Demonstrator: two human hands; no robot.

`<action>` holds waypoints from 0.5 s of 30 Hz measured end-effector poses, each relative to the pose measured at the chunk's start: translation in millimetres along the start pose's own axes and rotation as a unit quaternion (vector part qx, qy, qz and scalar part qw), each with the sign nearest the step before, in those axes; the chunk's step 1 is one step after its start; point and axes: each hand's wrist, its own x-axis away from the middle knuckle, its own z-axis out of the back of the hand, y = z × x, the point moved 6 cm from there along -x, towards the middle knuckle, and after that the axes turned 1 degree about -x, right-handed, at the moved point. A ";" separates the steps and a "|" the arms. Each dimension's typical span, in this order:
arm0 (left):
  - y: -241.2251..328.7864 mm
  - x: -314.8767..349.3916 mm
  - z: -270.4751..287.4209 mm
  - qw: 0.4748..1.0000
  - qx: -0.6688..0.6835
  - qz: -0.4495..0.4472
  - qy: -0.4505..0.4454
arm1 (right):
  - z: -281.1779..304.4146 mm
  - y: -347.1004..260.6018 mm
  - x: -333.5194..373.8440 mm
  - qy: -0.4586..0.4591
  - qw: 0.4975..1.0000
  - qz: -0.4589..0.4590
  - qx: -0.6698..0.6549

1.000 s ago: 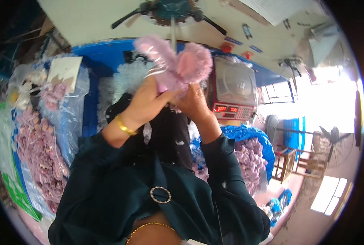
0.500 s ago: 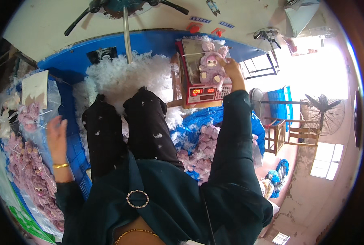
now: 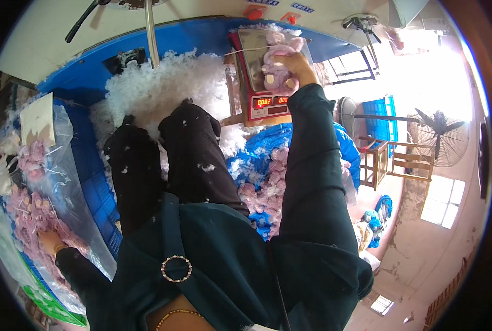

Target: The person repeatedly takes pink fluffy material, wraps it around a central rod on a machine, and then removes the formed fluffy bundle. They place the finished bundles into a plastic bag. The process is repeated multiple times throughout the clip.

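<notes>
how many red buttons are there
2: one red button on the pale panel beyond the scale holding the pink toy, another button to its right. Others may be out of view.

Background, right side:
I've got a standing fan (image 3: 437, 132), its pole (image 3: 392, 117) crossing a blue crate (image 3: 381, 129); wooden chair (image 3: 412, 160) near.

The right hand (image 3: 296, 64) touches 1 pink plush toy (image 3: 278, 83) on the scale (image 3: 251, 69), left hand (image 3: 49, 241) at the plush pile (image 3: 32, 212).

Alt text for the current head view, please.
A person's right hand rests on a pink plush toy on a red scale; the left hand touches a heap of pink plush pieces. Fluffy white stuffing lies ahead.
</notes>
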 end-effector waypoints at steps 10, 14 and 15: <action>-106.8 -38.2 5.1 0.951 0.154 0.058 0.261 | -47.5 -175.1 237.7 -0.171 0.879 0.282 -0.345; -40.5 -8.3 20.4 0.932 0.267 0.159 0.187 | -73.4 -257.6 264.1 0.063 0.833 0.541 -0.095; -55.6 -6.5 17.0 0.929 0.258 0.166 0.209 | -86.6 -273.9 251.1 0.112 0.838 0.524 -0.107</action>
